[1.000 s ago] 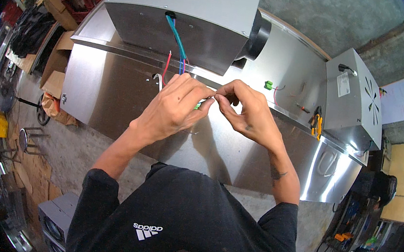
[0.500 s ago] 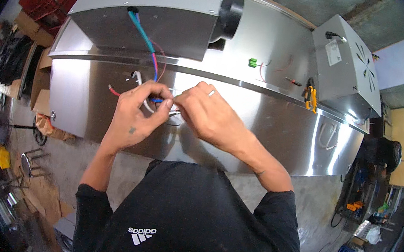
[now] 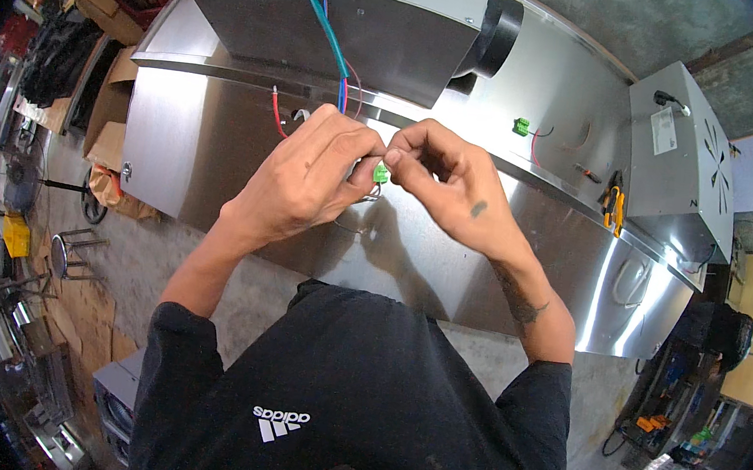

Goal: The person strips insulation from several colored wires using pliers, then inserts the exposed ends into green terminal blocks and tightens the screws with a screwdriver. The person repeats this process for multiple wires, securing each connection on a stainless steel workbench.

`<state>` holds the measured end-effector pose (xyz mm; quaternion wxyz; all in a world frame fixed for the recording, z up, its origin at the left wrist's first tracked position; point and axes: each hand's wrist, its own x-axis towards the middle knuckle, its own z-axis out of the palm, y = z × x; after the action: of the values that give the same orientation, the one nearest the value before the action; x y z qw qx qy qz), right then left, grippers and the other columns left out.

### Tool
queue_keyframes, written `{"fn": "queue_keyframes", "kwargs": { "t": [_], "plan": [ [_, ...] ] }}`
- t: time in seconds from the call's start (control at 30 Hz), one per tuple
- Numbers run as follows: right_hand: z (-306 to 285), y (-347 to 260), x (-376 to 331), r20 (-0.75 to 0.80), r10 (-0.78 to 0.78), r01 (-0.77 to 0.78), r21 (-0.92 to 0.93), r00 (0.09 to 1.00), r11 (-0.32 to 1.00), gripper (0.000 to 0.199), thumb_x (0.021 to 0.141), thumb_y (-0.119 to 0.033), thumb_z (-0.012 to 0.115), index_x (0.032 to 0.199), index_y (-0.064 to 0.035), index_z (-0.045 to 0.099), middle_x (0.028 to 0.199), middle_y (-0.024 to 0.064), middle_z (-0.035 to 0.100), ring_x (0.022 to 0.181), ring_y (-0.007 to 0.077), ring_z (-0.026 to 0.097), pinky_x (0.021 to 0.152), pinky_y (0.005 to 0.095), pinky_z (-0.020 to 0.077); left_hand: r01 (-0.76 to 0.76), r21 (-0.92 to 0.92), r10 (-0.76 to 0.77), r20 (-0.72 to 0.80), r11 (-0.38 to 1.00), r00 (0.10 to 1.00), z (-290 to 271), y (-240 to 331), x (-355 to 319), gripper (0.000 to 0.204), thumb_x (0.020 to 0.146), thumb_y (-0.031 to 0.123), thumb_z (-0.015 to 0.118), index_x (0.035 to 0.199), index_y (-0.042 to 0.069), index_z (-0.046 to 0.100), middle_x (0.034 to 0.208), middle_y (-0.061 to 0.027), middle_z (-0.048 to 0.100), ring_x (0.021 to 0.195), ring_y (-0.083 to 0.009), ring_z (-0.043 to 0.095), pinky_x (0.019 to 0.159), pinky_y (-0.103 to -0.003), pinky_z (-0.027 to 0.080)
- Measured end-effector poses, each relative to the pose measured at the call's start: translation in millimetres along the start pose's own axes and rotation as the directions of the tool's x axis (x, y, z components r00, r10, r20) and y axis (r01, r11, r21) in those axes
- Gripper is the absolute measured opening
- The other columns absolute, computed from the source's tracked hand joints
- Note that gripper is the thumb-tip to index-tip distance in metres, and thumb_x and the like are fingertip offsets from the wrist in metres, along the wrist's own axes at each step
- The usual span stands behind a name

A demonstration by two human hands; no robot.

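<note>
Both hands meet above the steel bench, fingertips almost touching. My left hand (image 3: 304, 177) is closed, and a small green wire connector (image 3: 380, 174) shows just past its thumb and fingertips. Thin wires hang below that connector. My right hand (image 3: 455, 188) pinches with thumb and index finger right beside it; what lies in the pinch is too small to make out. From the metal box above come a teal-sleeved cable (image 3: 328, 37) and red and blue wires (image 3: 344, 94), running down behind my left hand. A red wire end (image 3: 276, 105) sticks up left of that hand.
A grey metal box (image 3: 342, 34) with a black round duct stands at the back. Farther right on the steel bench (image 3: 523, 241) lie another green connector (image 3: 521, 126), a small screwdriver (image 3: 588, 173) and yellow-handled pliers (image 3: 615, 210), near a second grey box (image 3: 678, 157).
The view has shifted, so the bench sits differently. My right hand has turned, showing its thumb side. The green connector now shows between my hands; before, the fingers hid it.
</note>
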<state>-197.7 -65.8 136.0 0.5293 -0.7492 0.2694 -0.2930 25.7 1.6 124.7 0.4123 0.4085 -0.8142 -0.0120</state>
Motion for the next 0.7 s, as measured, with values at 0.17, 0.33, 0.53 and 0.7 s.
{"fn": "queue_keyframes", "kwargs": {
  "t": [0.17,0.33,0.53,0.7],
  "plan": [
    [3,44,11,-0.311,-0.043,0.012,-0.101,0.95,0.995,0.029,0.11,-0.028,0.067,0.111,0.0012,0.071,0.081,0.0055,0.067,0.073,0.011,0.057,0.065,0.0324,0.0478,0.266,-0.217,-0.279,-0.03,0.939,0.96,7,-6,-12,0.018,0.095,-0.005,0.073,0.112,-0.002,0.066,0.1,-0.0122,0.07,0.085,-0.0213,0.066,0.077,-0.035,0.055],
    [76,159,-23,-0.377,0.063,-0.249,-0.469,0.924,0.847,0.033,0.107,-0.027,0.068,0.111,0.0049,0.064,0.1,0.0266,0.068,0.089,0.0409,0.067,0.078,0.0501,0.0547,0.319,-0.159,-0.326,-0.021,0.934,0.945,8,-24,-25,0.017,0.101,0.001,0.07,0.115,-0.005,0.065,0.103,-0.012,0.068,0.078,-0.0172,0.064,0.07,-0.033,0.053],
    [124,197,-19,-0.478,-0.151,-0.179,-0.576,0.865,0.797,0.033,0.098,-0.014,0.075,0.122,0.0036,0.061,0.116,0.0252,0.063,0.105,0.0427,0.062,0.088,0.0511,0.0529,0.415,-0.12,-0.386,0.206,0.902,0.899,1,-23,-34,0.018,0.1,0.003,0.071,0.116,-0.002,0.065,0.103,-0.0109,0.069,0.081,-0.0204,0.064,0.071,-0.034,0.052],
    [99,140,-27,-0.53,-0.046,0.003,-0.082,0.846,0.997,0.039,0.098,-0.007,0.077,0.132,0.0018,0.06,0.119,0.0203,0.07,0.098,0.0282,0.07,0.083,0.0383,0.0577,0.345,-0.097,-0.322,0.201,0.933,0.925,11,-26,-38,0.018,0.099,0.006,0.073,0.115,0.0,0.066,0.103,-0.011,0.068,0.086,-0.025,0.064,0.077,-0.039,0.053]
  ]
}}
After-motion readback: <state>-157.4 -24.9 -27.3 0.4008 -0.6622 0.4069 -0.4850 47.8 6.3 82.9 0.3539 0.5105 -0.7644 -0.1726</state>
